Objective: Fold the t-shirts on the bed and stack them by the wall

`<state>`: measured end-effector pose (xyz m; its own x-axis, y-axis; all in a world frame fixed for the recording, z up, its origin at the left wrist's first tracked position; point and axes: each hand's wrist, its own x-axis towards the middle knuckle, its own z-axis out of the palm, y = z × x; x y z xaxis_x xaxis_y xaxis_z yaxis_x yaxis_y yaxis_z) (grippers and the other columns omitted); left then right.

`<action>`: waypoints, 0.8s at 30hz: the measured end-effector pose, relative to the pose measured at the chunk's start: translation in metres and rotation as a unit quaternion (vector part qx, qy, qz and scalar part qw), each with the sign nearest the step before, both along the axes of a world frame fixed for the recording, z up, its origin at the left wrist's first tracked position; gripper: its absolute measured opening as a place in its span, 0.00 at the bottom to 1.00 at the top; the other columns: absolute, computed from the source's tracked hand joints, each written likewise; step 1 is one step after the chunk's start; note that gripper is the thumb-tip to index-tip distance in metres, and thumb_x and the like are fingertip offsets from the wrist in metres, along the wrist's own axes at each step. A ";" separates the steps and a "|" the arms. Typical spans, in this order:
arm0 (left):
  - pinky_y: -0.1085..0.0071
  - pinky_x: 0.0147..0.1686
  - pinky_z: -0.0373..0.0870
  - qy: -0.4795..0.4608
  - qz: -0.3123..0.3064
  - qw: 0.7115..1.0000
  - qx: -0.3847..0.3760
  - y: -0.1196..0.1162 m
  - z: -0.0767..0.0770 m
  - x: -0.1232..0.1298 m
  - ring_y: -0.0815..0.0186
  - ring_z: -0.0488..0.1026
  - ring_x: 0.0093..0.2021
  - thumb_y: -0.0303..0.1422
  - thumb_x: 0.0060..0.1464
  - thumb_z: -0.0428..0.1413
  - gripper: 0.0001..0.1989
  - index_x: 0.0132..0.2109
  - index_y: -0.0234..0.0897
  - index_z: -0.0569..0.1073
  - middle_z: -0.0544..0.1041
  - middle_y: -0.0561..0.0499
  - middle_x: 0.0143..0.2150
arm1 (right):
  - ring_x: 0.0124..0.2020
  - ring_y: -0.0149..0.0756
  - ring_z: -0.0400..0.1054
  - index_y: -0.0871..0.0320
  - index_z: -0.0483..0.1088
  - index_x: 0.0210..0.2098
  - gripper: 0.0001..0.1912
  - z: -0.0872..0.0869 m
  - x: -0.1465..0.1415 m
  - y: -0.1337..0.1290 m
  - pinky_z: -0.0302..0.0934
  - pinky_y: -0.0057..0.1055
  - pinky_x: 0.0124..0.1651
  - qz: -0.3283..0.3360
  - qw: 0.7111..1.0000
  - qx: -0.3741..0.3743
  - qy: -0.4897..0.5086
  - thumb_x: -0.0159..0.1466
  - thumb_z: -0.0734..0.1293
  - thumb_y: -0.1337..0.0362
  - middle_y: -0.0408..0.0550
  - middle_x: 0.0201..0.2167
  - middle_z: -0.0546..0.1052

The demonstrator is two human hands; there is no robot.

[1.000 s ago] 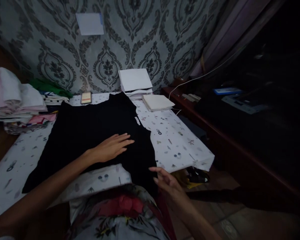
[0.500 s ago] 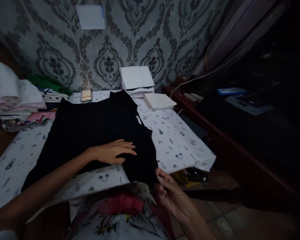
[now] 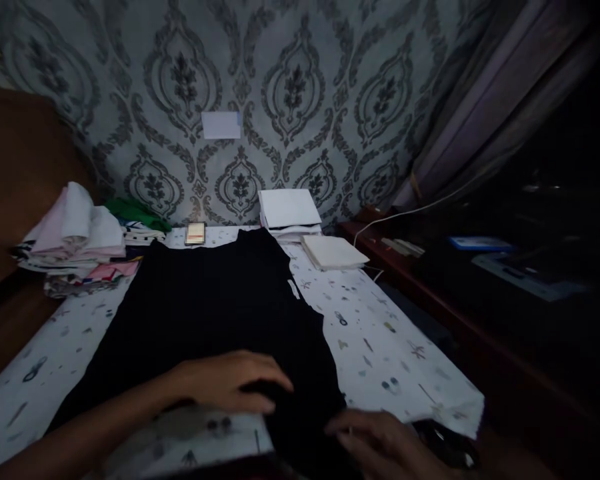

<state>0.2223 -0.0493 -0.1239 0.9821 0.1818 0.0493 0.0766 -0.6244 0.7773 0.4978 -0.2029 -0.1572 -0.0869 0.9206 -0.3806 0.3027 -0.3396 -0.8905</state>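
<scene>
A black garment (image 3: 205, 300) lies spread over a table covered with a white patterned cloth (image 3: 370, 340). A small white tag shows near its right edge. My left hand (image 3: 237, 381) rests on the lower part of the garment, palm down, fingers apart and slightly bent. At the garment's lower right edge is my right hand (image 3: 375, 437), blurred, with thumb and fingers close together at the black fabric. Whether the fabric is between its fingertips is hard to make out.
Folded clothes (image 3: 80, 240) are stacked at the back left. A small card (image 3: 195, 234), a white stack (image 3: 290, 208) and a cream folded cloth (image 3: 333, 252) stand along the back. A cable (image 3: 425, 208) runs to the right, beside a dark red wooden edge.
The view has tilted up, so the table sits lower in the picture. My right hand was pinching the garment's corner and now lies over its edge. The left hand's fingers are more bent.
</scene>
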 end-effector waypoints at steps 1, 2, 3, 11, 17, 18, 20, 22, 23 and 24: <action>0.64 0.59 0.67 -0.006 0.057 0.998 0.023 0.012 -0.003 0.000 0.61 0.72 0.58 0.38 0.65 0.50 0.20 0.61 0.40 0.69 0.75 0.44 0.58 | 0.22 0.36 0.69 0.49 0.79 0.44 0.19 0.008 -0.007 0.020 0.66 0.33 0.29 0.023 0.999 0.039 -0.021 0.64 0.66 0.45 0.45 0.23 0.75; 0.62 0.62 0.64 -0.007 0.116 0.992 0.054 0.025 -0.008 0.000 0.60 0.69 0.61 0.37 0.66 0.48 0.20 0.62 0.39 0.67 0.73 0.43 0.61 | 0.26 0.38 0.71 0.49 0.78 0.46 0.19 0.015 -0.017 0.044 0.68 0.35 0.34 0.030 0.992 0.117 -0.038 0.65 0.65 0.47 0.46 0.26 0.77; 0.60 0.64 0.61 -0.001 0.169 0.982 0.087 0.038 -0.015 0.000 0.60 0.66 0.64 0.36 0.66 0.47 0.21 0.63 0.38 0.65 0.70 0.42 0.63 | 0.35 0.41 0.74 0.49 0.78 0.47 0.17 0.018 -0.030 0.071 0.69 0.39 0.43 0.034 0.977 0.204 -0.055 0.66 0.64 0.49 0.49 0.33 0.79; 0.51 0.69 0.48 0.156 0.354 0.889 0.245 0.145 -0.072 -0.027 0.55 0.50 0.73 0.41 0.68 0.42 0.27 0.69 0.32 0.57 0.56 0.35 0.72 | 0.70 0.45 0.52 0.66 0.60 0.66 0.27 -0.021 -0.131 0.280 0.48 0.45 0.70 0.195 0.872 0.294 -0.339 0.71 0.54 0.63 0.63 0.68 0.61; 0.52 0.68 0.49 0.257 0.506 0.781 0.261 0.219 -0.070 -0.118 0.54 0.47 0.74 0.43 0.68 0.40 0.29 0.69 0.32 0.57 0.53 0.36 0.73 | 0.73 0.44 0.44 0.62 0.56 0.69 0.28 -0.039 -0.087 0.363 0.41 0.47 0.71 0.151 0.832 0.266 -0.463 0.73 0.54 0.56 0.57 0.71 0.55; 0.51 0.67 0.50 0.263 0.523 0.769 0.258 0.227 -0.069 -0.133 0.52 0.47 0.73 0.43 0.68 0.39 0.29 0.69 0.31 0.57 0.53 0.35 0.73 | 0.73 0.44 0.45 0.63 0.55 0.69 0.29 -0.041 -0.075 0.373 0.41 0.47 0.71 0.136 0.829 0.258 -0.478 0.73 0.53 0.56 0.58 0.72 0.54; 0.50 0.66 0.52 0.272 0.545 0.750 0.255 0.239 -0.070 -0.158 0.50 0.50 0.73 0.42 0.68 0.38 0.30 0.70 0.30 0.55 0.53 0.34 0.73 | 0.73 0.45 0.45 0.65 0.54 0.69 0.30 -0.046 -0.056 0.391 0.42 0.46 0.71 0.110 0.821 0.251 -0.501 0.73 0.52 0.56 0.59 0.71 0.54; 0.52 0.66 0.54 0.274 0.552 0.744 0.259 0.244 -0.073 -0.172 0.50 0.52 0.72 0.41 0.68 0.37 0.30 0.70 0.27 0.54 0.52 0.34 0.73 | 0.72 0.45 0.46 0.67 0.54 0.69 0.30 -0.051 -0.045 0.402 0.42 0.44 0.71 0.096 0.813 0.254 -0.515 0.73 0.52 0.57 0.60 0.71 0.55; 0.52 0.66 0.54 0.273 0.552 0.743 0.264 0.246 -0.075 -0.176 0.50 0.53 0.72 0.41 0.68 0.38 0.30 0.70 0.26 0.54 0.53 0.34 0.73 | 0.72 0.45 0.46 0.67 0.54 0.69 0.30 -0.052 -0.042 0.406 0.42 0.44 0.70 0.091 0.810 0.258 -0.519 0.73 0.52 0.57 0.60 0.71 0.56; 0.53 0.67 0.54 0.271 0.551 0.741 0.271 0.246 -0.076 -0.179 0.51 0.53 0.72 0.41 0.68 0.38 0.30 0.70 0.26 0.54 0.53 0.35 0.73 | 0.72 0.45 0.47 0.67 0.55 0.69 0.29 -0.053 -0.040 0.408 0.42 0.44 0.70 0.086 0.808 0.262 -0.521 0.73 0.52 0.57 0.60 0.70 0.57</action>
